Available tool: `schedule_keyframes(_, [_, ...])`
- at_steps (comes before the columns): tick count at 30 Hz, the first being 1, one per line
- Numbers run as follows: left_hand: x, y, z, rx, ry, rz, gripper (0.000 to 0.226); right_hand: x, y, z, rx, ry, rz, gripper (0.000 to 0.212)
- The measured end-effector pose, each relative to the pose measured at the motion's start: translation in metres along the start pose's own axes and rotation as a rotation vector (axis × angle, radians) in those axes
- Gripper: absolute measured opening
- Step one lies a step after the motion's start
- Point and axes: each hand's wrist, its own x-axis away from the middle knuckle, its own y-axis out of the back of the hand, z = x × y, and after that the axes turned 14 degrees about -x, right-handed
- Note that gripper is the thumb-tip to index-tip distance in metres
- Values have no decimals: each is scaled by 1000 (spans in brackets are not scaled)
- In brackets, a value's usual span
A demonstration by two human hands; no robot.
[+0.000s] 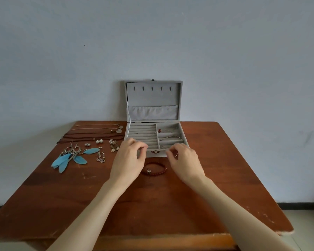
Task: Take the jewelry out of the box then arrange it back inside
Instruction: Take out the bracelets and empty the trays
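While a person's left hand [130, 156] and right hand [184, 156] pinched what looked like a thin silver bangle [176, 154] at the open grey jewelry box [153, 104], its light, springy wire likely needed fingertip holds at each end.

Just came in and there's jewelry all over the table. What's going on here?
A person is emptying a grey jewelry box, whose lid stands open against the wall. Both hands, the left hand and the right hand, are at its front edge, the right one pinching something thin. Necklaces and feather earrings lie to the box's left, a red bead bracelet lies in front, and a few pieces remain in the right-hand compartments.
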Motion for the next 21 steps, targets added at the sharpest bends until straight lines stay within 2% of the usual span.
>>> schedule_keyframes(3, [-25, -6, 0, -22, -56, 48, 20, -26, 12, -4, 26, 14, -8, 17])
schedule_keyframes(10, [-66, -46, 6, -84, -136, 363, 46, -98, 4, -30, 165, -76, 89, 27])
schedule_keyframes(15, [-68, -64, 13, -152, -201, 353, 51, -136, -25, -34, 424, -157, 197, 27])
schedule_keyframes(21, [-68, -66, 14, -145, -199, 338, 51, -153, -30, -33, 400, -224, 206, 23])
